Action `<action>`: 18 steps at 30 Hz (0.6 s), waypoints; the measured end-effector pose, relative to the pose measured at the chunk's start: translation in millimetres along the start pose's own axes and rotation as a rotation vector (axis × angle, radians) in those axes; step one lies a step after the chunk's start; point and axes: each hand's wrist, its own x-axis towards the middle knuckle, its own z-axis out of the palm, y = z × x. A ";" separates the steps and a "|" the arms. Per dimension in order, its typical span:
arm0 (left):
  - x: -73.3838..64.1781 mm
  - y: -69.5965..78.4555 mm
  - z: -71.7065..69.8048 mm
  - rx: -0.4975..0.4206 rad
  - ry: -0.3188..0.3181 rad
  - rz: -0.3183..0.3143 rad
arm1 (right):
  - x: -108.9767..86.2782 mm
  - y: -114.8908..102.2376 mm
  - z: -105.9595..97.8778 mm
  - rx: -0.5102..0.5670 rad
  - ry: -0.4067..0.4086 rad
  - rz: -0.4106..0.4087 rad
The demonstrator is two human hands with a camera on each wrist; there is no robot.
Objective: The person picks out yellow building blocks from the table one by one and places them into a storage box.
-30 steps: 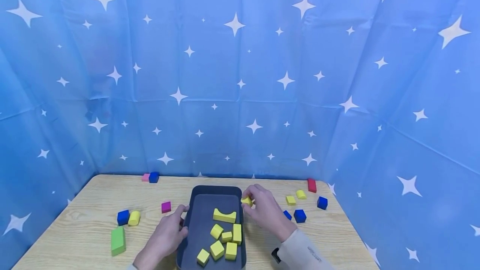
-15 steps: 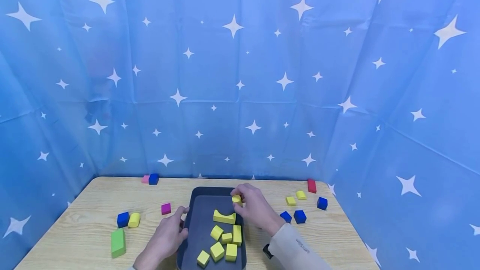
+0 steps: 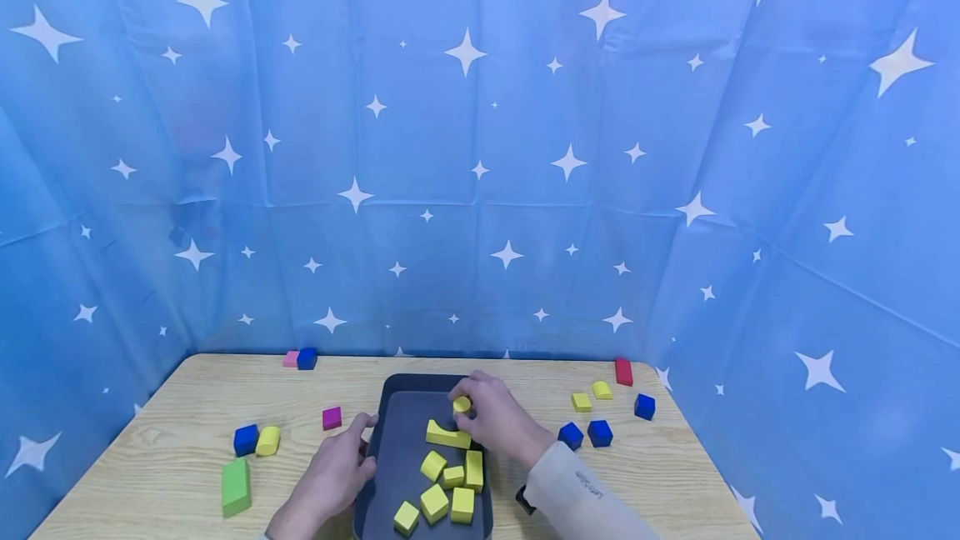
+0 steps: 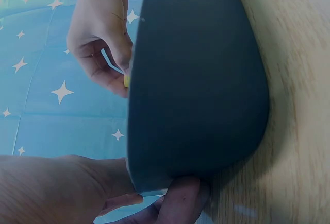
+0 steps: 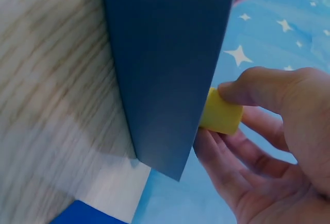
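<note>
Thumb and fingers of my right hand [image 3: 498, 419] pinch a yellow cylinder block [image 3: 461, 405] over the far right part of the dark tray [image 3: 386, 415]. In the right wrist view the yellow block [image 5: 221, 113] sits between thumb and fingers, just past the tray wall [image 5: 165, 69]. My left hand [image 3: 333, 465] grips the tray's left side; the left wrist view has its fingers [image 4: 180, 198] against the outer wall. Inside the tray lie a yellow arch block [image 3: 447, 435], a yellow cylinder [image 3: 433, 465] and several other yellow blocks [image 3: 434, 503].
Left of the tray are a magenta block [image 3: 332, 417], a blue block [image 3: 246, 439], a yellow cylinder [image 3: 267, 441] and a green block [image 3: 236, 487]. On the right lie blue blocks [image 3: 600, 433], yellow blocks [image 3: 582, 402] and a red block [image 3: 623, 372]. A starry curtain [image 3: 480, 232] stands behind.
My right hand has carried the yellow cylinder block leftward, from beside the tray's right rim to above its inside, near the arch. The left hand has stayed at the tray's left side.
</note>
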 end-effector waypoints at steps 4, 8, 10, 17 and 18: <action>0.2 -0.8 0.2 0.007 0.003 0.003 | 2.0 -2.5 3.6 -0.025 -0.039 -0.015; 0.6 -0.7 0.4 0.008 0.001 -0.008 | 3.3 -4.8 5.6 -0.048 -0.064 -0.016; 0.6 -0.5 0.3 0.010 0.002 -0.012 | 3.6 -6.0 6.0 -0.048 -0.069 -0.014; 0.5 0.3 -0.3 0.015 0.001 -0.017 | 3.0 -8.7 5.4 -0.021 -0.072 -0.017; 0.5 0.2 -0.4 0.015 0.001 -0.017 | 2.9 -8.7 5.5 -0.015 -0.071 -0.015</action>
